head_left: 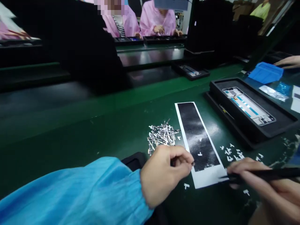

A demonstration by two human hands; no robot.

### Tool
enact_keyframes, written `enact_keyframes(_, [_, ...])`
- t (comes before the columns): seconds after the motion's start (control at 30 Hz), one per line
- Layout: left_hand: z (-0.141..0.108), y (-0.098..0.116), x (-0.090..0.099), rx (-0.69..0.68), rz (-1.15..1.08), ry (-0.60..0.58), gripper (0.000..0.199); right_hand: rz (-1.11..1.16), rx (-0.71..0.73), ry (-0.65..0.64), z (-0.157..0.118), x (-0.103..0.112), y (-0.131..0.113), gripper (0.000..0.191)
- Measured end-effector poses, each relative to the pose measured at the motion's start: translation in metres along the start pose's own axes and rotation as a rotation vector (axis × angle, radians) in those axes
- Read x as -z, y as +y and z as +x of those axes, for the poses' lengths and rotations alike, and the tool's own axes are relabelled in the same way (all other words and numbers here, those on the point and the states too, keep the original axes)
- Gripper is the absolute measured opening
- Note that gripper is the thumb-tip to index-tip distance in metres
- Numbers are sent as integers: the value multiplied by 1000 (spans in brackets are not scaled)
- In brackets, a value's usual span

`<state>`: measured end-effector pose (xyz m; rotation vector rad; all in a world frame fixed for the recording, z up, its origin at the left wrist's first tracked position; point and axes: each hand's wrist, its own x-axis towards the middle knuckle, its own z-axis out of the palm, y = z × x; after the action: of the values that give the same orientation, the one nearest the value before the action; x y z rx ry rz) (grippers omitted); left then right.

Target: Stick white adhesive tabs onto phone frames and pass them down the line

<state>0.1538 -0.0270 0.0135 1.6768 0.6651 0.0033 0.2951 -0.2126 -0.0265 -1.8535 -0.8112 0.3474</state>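
Observation:
My left hand (167, 172), in a blue sleeve, pinches a tiny dark piece between thumb and index finger, at the left edge of a white sheet (207, 180) with a black textured area (195, 128). Black tweezers (257, 175) are in my right hand (264, 184), their tips over the sheet's lower right corner. Beyond my left hand lies a pile of small metallic strips (162, 134). Small white scraps (235, 153) are scattered beside the sheet, and a couple rest on its black area.
A black foam tray (284, 117) at the right holds a phone frame (249, 106). Behind it are a blue bin (266, 72) and another person's hand (289, 62). A smaller tray (203, 74) lies farther back. People in pink (158, 18) sit across the line.

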Motion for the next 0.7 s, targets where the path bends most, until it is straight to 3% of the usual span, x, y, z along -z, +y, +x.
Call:
enact_keyframes(0.07, [-2, -9, -4, -185, 233, -26, 17, -40, 12, -121, -1, -5, -9, 12])
enact_keyframes(0.13, [-4, -19, -11, -366, 446, 7, 24, -67, -8, -140, -1, -11, -16, 9])
enact_keyframes(0.27, [-3, -33, -24, -815, 746, 173, 41, -47, -154, 29, -9, -20, -20, 12])
enact_keyframes(0.37, [-1, -37, -29, -1034, 908, 194, 50, -19, -222, 121, -16, -26, -19, 18])
enact_keyframes(0.47, [-1, -40, -29, -1111, 973, 229, 53, 8, -232, 139, -20, -30, -17, 19])
enact_keyframes(0.7, [-4, -45, -26, -1068, 1010, 72, 46, -140, -18, 218, -21, -32, -9, 6])
